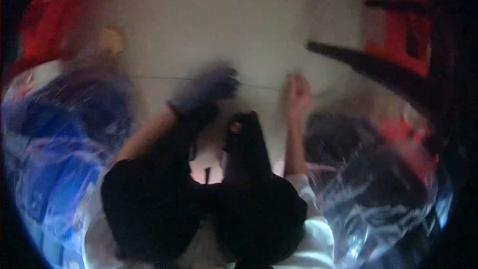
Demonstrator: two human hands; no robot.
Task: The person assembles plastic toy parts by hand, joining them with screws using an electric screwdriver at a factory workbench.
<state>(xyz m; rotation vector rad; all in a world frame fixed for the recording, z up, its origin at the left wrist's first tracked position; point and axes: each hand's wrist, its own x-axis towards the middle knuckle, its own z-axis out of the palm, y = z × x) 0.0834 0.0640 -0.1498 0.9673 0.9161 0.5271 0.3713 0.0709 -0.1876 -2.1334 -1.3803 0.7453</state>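
Note:
My left hand (211,85), in a dark bluish glove, reaches forward above the pale floor (214,25). Motion smears its fingers, so I cannot tell whether they grip anything. Bare and to its right, my right hand (298,94) has its fingers curled together. Whatever may be in them is too small or blurred to make out. A thin dark line (261,86) crosses the floor between the hands; whether it is a seam or a string, I cannot tell. Below the hands are my legs in black trousers (149,209).
Clear plastic wraps blue and dark bundles (64,169) at my left and dark ones (373,179) at my right. Red items stand at the far left (59,15) and far right (398,30). A long black bar (348,60) juts in from the right; something yellow (111,40) lies left.

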